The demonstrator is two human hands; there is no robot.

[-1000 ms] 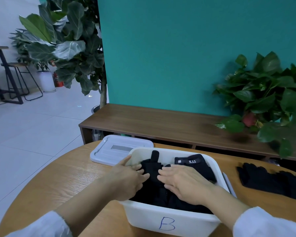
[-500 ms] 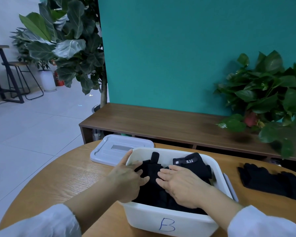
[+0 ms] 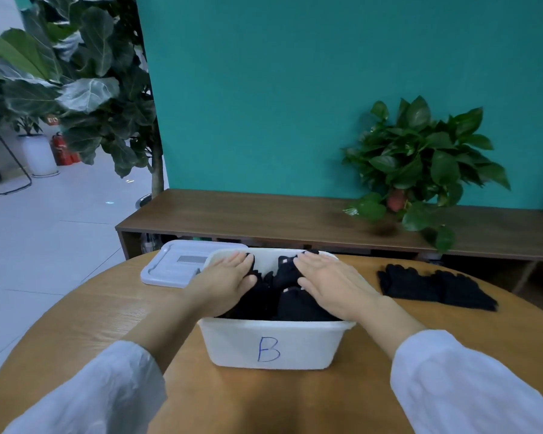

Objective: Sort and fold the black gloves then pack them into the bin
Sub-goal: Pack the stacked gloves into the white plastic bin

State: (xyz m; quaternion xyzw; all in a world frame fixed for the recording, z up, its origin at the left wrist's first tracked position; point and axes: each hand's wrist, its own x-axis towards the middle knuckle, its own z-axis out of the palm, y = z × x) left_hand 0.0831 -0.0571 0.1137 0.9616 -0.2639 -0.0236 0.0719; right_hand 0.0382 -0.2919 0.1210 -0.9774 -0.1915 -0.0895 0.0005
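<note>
Both hands lie flat, fingers straight, pressing on the black gloves point(image 3: 290, 300) packed in the white bin point(image 3: 273, 346) marked "B" on the round counter point(image 3: 85, 311): left hand point(image 3: 229, 278), right hand point(image 3: 329, 281). Neither appears to grip anything. More gloves point(image 3: 433, 286) lie right of the bin; its lid point(image 3: 176, 266) rests behind-left.

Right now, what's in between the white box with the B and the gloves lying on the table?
Only bare tabletop lies between the bin and the loose black gloves, as the head view shows.
</note>
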